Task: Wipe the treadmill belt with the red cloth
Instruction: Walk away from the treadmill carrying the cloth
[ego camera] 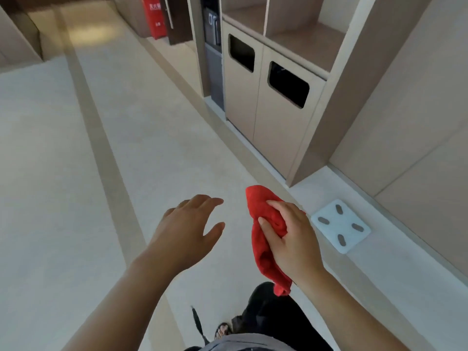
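A: Right hand (291,239)?
B: Fingers curled round the red cloth (266,236), held in the air above the floor (63,148).
A: Left hand (187,229)?
B: Spread, holding nothing, just beside the cloth.

We note the red cloth (266,231) as soft, fuzzy fabric, matt, with a short nap. The floor (63,173) reads as smooth pale stone or tile with a dull sheen. The bin cabinet (243,102) looks like smooth beige laminate, satin. The white scale (340,225) shows a smooth top with grey metallic-looking pads; whether glass or plastic we cannot tell.
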The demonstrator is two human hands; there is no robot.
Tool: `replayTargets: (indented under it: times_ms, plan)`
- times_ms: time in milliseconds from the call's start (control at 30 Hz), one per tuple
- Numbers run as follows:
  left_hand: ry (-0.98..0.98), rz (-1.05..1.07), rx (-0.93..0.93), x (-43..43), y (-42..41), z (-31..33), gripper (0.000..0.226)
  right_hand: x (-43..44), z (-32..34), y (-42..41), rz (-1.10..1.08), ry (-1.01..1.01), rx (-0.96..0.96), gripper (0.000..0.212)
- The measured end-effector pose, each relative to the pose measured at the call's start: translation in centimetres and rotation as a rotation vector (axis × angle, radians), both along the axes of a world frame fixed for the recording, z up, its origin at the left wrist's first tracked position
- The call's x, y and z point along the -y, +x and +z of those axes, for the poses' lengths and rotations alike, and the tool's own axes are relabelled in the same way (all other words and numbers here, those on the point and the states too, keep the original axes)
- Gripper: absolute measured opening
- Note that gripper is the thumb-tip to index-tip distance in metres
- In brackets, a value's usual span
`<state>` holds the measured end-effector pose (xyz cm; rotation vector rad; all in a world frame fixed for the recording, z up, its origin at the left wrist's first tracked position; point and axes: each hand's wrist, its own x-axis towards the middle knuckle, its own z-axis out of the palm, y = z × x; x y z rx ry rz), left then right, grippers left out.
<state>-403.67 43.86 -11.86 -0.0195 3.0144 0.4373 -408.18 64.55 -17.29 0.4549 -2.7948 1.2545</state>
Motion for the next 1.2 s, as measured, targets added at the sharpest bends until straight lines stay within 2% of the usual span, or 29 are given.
replayTargets:
  times_ms: [100,200,367,533,700,1000,1200]
  plan:
    - [0.027,-0.141,0.016,-0.4,-10.1,-0.5,0.049,-0.6,-0.5,-7.4,-0.141,-0.012,0.007,0.042]
    - [0.042,-0.195,0.015,-0.4,-19.7,-1.3,0.048,-0.4,-1.2,-15.8,-0.211,-0.001,0.008,0.040]
    - [0.034,-0.172,0.077,2.0,-32.5,-1.2,0.048,2.3,-0.3,-30.1,-0.152,0.044,0.000,0.036]
    - [0.045,-0.035,0.065,7.1,-41.7,-0.7,0.048,7.3,0.8,-41.9,-0.040,0.068,0.009,0.037]
    - [0.038,-0.043,0.061,11.9,-51.9,-1.6,0.048,12.8,0.4,-51.7,-0.012,0.061,-0.020,0.034]
    - [0.004,-0.308,-0.030,16.6,-71.3,-0.5,0.048,16.5,1.1,-65.2,-0.264,0.059,-0.024,0.037]
    - [0.040,-0.461,0.008,15.2,-79.2,-1.0,0.048,16.1,1.0,-70.7,-0.439,0.061,0.012,0.040]
